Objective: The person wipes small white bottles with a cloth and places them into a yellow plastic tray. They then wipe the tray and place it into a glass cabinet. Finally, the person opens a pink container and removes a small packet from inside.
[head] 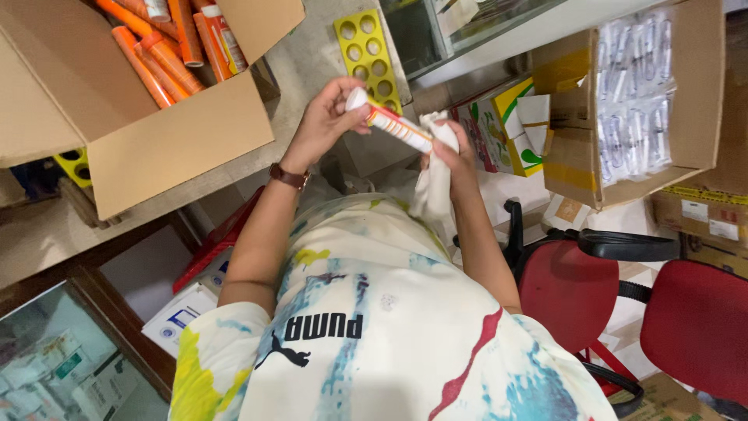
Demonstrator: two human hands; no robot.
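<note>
While both hands meet above the lap: left hand (323, 121) grip clamped on white cap end of orange tube (389, 122) | right hand (452, 156) grip closed on white cloth (433, 175) round tube's lower end | tube likely light, stiff, slick; best held mid-barrel | beyond: yellow tray (368, 54), cardboard box (156, 129) of orange tubes on bench (304, 62)

orange-and-white tube (393, 125), white cloth (434, 175), yellow tray (368, 53)

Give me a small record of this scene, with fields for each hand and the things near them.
left hand: holds the white-capped end of an orange and white tube
right hand: holds a white cloth against the tube's other end
cardboard box: open, holds more orange tubes
yellow tray: with round holes, behind the hands
red chairs: to the right
</note>
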